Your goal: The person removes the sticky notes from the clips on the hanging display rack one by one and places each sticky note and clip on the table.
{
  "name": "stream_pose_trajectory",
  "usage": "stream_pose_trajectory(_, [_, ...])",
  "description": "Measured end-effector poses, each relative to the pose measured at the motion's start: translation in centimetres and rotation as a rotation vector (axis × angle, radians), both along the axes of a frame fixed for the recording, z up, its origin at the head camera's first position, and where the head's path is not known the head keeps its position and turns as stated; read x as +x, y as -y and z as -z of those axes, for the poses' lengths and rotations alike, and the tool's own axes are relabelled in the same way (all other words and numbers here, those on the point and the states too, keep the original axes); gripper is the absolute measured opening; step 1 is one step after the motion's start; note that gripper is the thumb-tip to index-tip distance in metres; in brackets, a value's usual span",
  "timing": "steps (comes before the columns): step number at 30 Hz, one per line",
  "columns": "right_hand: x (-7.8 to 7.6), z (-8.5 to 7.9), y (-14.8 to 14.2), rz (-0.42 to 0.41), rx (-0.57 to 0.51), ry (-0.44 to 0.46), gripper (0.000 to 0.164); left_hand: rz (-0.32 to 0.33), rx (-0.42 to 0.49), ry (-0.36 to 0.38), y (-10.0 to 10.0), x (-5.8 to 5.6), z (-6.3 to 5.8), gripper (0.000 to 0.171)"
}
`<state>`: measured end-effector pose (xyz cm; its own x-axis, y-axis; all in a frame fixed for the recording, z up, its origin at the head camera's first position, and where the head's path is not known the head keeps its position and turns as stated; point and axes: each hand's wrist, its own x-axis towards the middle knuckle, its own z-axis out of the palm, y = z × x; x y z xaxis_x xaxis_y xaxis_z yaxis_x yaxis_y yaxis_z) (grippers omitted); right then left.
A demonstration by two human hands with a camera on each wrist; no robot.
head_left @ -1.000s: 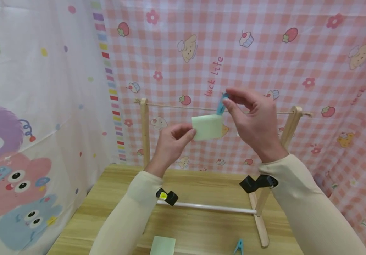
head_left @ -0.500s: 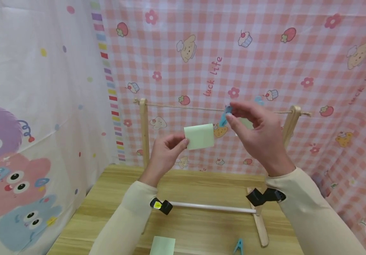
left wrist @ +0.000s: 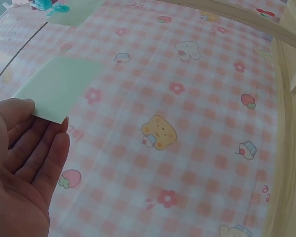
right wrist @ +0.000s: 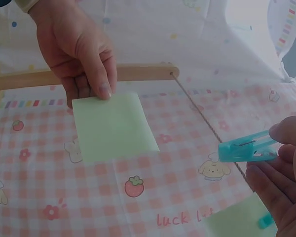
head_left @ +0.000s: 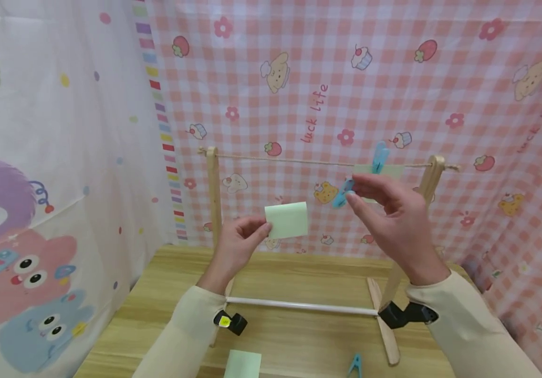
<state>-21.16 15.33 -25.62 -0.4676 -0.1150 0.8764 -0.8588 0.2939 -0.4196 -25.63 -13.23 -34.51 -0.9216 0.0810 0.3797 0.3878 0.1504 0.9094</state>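
A pale green sticky note (head_left: pixel 287 221) is pinched at its left edge between the thumb and fingers of my left hand (head_left: pixel 235 241). It stands in front of and below the rope (head_left: pixel 294 160). My right hand (head_left: pixel 396 218) pinches a blue clothespin (head_left: pixel 343 193) by its handle end, right of the note and apart from it. In the right wrist view, the clothespin's nose (right wrist: pixel 229 151) overlaps the rope. Behind my right fingers, another green note (head_left: pixel 394 171) hangs on the rope under a second blue clothespin (head_left: pixel 379 157); my hand hides part of that note.
The rope runs between two wooden posts (head_left: pixel 214 197), joined low down by a white rod (head_left: pixel 299 304). On the wooden table (head_left: pixel 299 336) near the front lie a green note (head_left: pixel 243 363) and a blue clothespin (head_left: pixel 355 363). A checked pink cloth (head_left: pixel 327 63) hangs behind.
Both hands have come down and drawn apart, the left one leftward with its note, the right one rightward with its clothespin. The clothespin has left the note's top edge. The clipped note now shows.
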Motion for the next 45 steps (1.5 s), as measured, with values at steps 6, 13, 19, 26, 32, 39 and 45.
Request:
stream_pose_trajectory(6, [0.4,1.5,-0.9,0.024,0.004,0.033,0.042,-0.019,-0.013,0.013,0.7,0.6,1.4,0.017])
stream_pose_trajectory(13, [0.7,3.2,-1.6,0.036,-0.013,0.05,0.046,-0.041,-0.012,0.042,1.1,1.1,2.5,0.015])
stream_pose_trajectory(19, [1.0,4.3,-2.1,0.037,-0.021,0.073,0.046,-0.048,-0.004,0.049,1.5,1.5,3.7,0.015])
stream_pose_trajectory(26, [1.4,6.0,-2.7,0.015,-0.019,0.117,0.046,-0.057,0.027,0.08,1.9,2.3,5.4,0.015])
stream_pose_trajectory(32, [1.8,8.0,-3.3,-0.013,-0.064,0.163,0.045,-0.092,0.015,0.138,2.6,3.2,6.9,0.015])
stream_pose_trajectory(39, [2.2,9.9,-4.9,0.037,-0.034,0.204,0.044,-0.117,0.02,0.197,3.3,3.9,9.0,0.012])
stream_pose_trajectory(45, [3.0,12.6,-5.7,0.137,-0.009,0.254,0.043,-0.122,0.045,0.215,3.6,4.6,10.8,0.012])
